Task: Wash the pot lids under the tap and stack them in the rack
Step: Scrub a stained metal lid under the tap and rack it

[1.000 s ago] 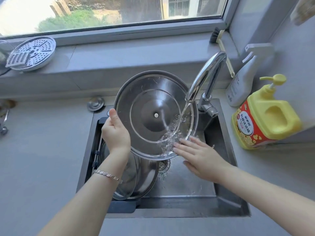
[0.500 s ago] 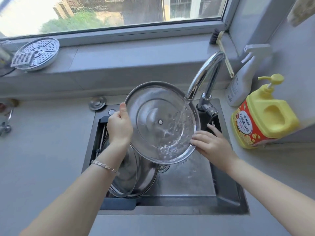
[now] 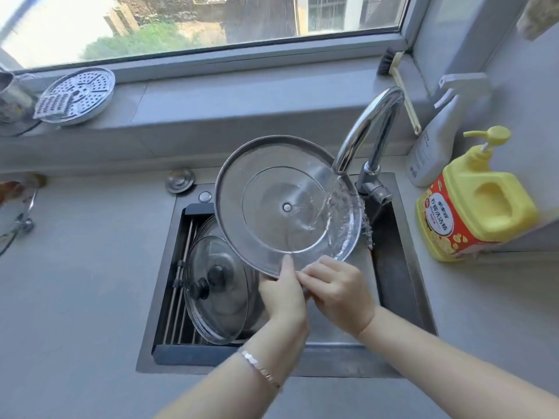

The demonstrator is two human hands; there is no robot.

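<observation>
1. Head view: the steel lid (image 3: 272,207) was held tilted over the sink (image 3: 393,258), with the tap (image 3: 369,125) stream striking its right edge.
2. Left hand (image 3: 284,294) and right hand (image 3: 338,294) were both curled round its near rim.
3. Glass lids (image 3: 217,303) were leaned in the rack (image 3: 178,300), near left.
4. Risk judged: the wet rim could be lost from so narrow a grip and dropped onto the glass lids.

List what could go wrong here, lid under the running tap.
1. Slip: the wet steel lid is tilted, with left hand and right hand both holding only its lower rim; it could drop onto the glass lid in the rack.
2. Splash: water runs off the lid's right edge and may spray the counter.
</observation>
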